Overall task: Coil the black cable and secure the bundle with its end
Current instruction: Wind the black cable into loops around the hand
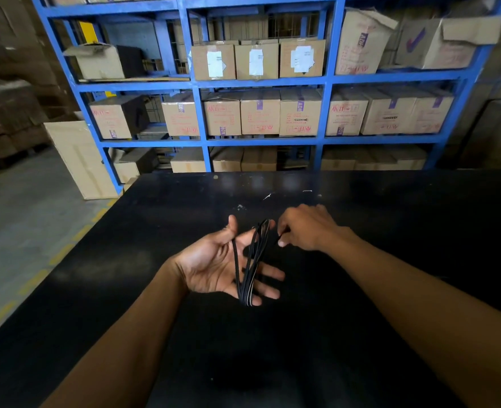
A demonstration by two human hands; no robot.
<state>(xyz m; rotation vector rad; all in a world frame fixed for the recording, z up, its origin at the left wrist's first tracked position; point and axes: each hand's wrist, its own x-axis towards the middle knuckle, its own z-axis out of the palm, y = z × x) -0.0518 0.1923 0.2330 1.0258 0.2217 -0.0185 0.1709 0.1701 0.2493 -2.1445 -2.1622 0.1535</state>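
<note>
the cable (250, 260) looks like smooth, slightly glossy black plastic. the counter (361, 216) is matt black, scuffed with pale marks. boxes (259, 111) are plain brown cardboard on painted blue shelves (202, 113), probably metal.

Cable (250, 262) black, with thin pale glints along its strands. Table (361, 231) black, a few small white specks and scuffs near the far edge. Shelving rack (200, 113) bright blue. Boxes (259, 111) on it tan cardboard, red print, purple tape strips; three upper boxes carry white labels (256, 61). Floor (22, 207) grey with a worn yellow dashed line. Yellow post at far left edge.
</note>
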